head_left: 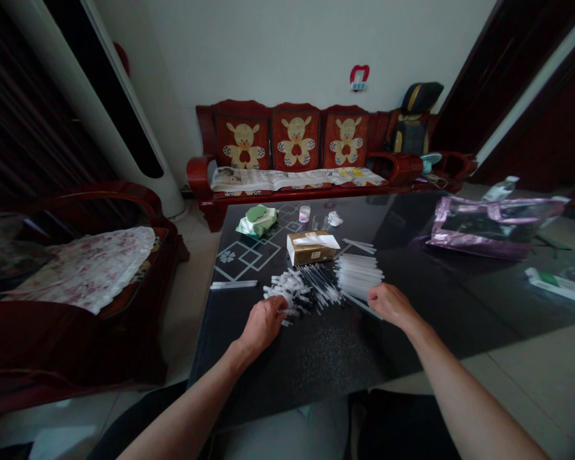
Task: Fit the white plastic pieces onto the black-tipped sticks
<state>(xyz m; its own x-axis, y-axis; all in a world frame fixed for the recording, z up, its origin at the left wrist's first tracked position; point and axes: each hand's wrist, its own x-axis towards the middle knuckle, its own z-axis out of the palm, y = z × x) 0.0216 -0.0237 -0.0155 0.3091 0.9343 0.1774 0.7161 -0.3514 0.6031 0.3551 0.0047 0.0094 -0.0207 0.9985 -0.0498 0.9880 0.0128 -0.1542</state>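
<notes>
My left hand (264, 324) reaches over the near left side of a loose heap of small white pen caps (287, 284). Its fingers are pinched together; what is between them is too small to make out. My right hand (391, 304) is closed at the near right end of a stack of translucent white pen barrels (357, 273), its fingertips on a barrel there. One barrel (364, 306) lies slanted beside that hand. Between the caps and the stack lies a bundle of thin dark-and-clear pen refills (320, 284).
A gold tissue box (311, 249) stands just behind the parts. Farther back on the black table (278, 377) are a green wipes pack (257, 222), a small white cup (304, 213) and crumpled tissue (334, 219). White pens (234, 285) lie left; a pink-edged clear bag (483, 227) stands right.
</notes>
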